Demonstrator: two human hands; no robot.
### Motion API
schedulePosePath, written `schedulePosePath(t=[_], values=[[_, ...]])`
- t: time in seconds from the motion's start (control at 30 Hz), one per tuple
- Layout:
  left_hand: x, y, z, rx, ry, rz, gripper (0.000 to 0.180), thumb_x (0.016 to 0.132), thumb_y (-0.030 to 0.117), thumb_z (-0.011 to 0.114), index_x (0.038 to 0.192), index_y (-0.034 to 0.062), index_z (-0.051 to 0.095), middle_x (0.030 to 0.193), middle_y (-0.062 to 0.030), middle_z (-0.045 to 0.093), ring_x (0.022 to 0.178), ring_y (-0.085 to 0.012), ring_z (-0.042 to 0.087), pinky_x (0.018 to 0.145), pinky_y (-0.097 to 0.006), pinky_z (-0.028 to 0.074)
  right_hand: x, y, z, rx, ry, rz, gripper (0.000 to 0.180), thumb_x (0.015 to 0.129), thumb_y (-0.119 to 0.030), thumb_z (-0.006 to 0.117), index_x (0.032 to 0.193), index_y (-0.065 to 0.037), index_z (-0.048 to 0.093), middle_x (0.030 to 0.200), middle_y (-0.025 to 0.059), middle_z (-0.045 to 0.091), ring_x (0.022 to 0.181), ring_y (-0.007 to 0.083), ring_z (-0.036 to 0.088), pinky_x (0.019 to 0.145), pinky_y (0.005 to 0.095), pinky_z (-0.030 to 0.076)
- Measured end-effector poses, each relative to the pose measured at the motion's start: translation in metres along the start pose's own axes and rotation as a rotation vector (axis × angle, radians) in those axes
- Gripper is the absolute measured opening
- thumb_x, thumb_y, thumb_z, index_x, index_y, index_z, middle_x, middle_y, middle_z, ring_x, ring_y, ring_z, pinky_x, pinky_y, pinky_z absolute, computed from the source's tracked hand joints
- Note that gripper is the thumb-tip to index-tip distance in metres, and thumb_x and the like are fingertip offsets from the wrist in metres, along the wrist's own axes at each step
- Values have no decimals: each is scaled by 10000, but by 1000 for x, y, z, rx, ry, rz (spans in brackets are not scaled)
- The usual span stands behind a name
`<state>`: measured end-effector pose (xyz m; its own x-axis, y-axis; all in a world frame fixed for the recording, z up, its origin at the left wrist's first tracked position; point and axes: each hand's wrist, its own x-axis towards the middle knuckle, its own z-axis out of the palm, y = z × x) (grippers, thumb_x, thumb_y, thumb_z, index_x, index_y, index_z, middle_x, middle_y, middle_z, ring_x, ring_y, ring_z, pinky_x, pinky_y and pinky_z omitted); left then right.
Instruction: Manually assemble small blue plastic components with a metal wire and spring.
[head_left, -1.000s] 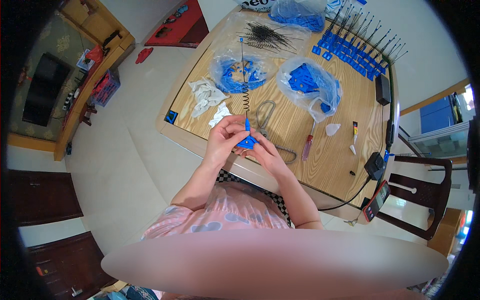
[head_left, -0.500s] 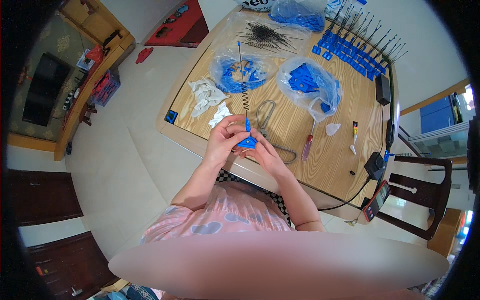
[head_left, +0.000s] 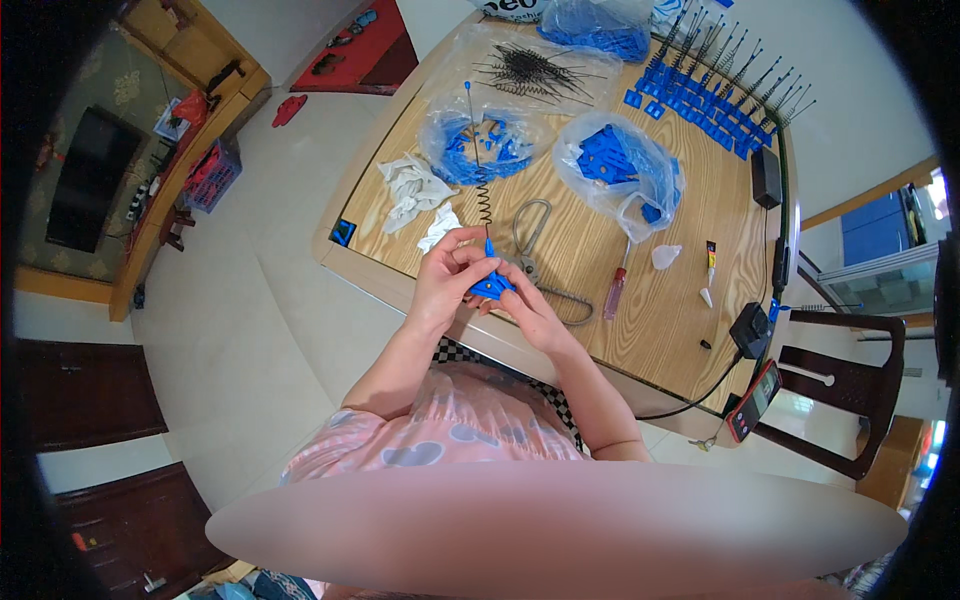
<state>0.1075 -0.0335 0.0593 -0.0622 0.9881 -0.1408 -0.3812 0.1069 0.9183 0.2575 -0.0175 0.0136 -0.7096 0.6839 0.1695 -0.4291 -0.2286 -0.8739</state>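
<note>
In front of me, just past the table's near edge, both hands are closed around one blue plastic base (head_left: 491,288). From it a thin black coiled wire (head_left: 484,205) with a small blue tip rises away from me. My left hand (head_left: 445,288) pinches the base and the blue sleeve at the wire's foot with thumb and fingers. My right hand (head_left: 532,316) grips the base's right side, its fingertips partly hidden behind it. Close by on the table lie grey metal scissors (head_left: 529,267), right of the wire, and white crumpled cloth (head_left: 412,190) to its left.
Clear bags of blue parts (head_left: 607,157) and a heap of black wires (head_left: 530,68) lie farther back. Finished-looking blue pieces with wires (head_left: 715,105) stand in rows at the far right. A screwdriver (head_left: 615,294), glue tube (head_left: 711,258), black adapter (head_left: 749,331) and phone (head_left: 755,402) are rightward.
The wire's tip has swung slightly left, and the blue base has tilted and shifted a little left in my fingers. Both hands keep their grip.
</note>
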Motion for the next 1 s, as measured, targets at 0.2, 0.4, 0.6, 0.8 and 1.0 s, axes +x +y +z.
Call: schedulePosePath(t=[0.2, 0.4, 0.6, 0.8, 1.0], values=[[0, 3, -1, 2, -15, -16, 385, 800, 24, 620, 1153, 7, 470, 781, -70, 638, 548, -67, 544, 402, -187, 375, -2, 2, -1, 37, -1, 8, 442, 943, -188, 371, 1333, -12, 262, 1144, 106, 501, 973, 178, 533, 817, 295, 420], [0, 3, -2, -13, -35, -23, 388, 816, 42, 604, 1179, 9, 472, 818, -76, 649, 598, -71, 572, 435, -184, 414, -2, 5, -3, 81, -1, -4, 466, 950, -226, 368, 1344, -12, 242, 1168, 118, 493, 980, 197, 534, 829, 319, 418], [2, -1, -5, -16, -31, -14, 394, 843, 90, 575, 1208, 1, 457, 822, -74, 643, 663, -103, 592, 558, -216, 470, -1, 8, -5, 130, -5, 9, 495, 950, -281, 377, 1345, -15, 239, 1163, 116, 497, 990, 206, 537, 829, 324, 415], [2, 0, -7, -10, -34, -22, 390, 850, 87, 561, 1213, -4, 451, 907, -130, 646, 778, -139, 621, 670, -241, 500, 0, 4, -4, 211, -22, 45, 493, 949, -329, 371, 1324, -26, 272, 1148, 111, 509, 987, 215, 547, 828, 331, 414], [0, 2, -4, -29, -45, -17, 407, 841, 56, 558, 1225, -3, 438, 944, -155, 640, 803, -160, 626, 694, -246, 502, 1, 0, -2, 317, -42, 55, 510, 944, -397, 338, 1305, -40, 297, 1118, 133, 532, 985, 240, 553, 829, 345, 413]])
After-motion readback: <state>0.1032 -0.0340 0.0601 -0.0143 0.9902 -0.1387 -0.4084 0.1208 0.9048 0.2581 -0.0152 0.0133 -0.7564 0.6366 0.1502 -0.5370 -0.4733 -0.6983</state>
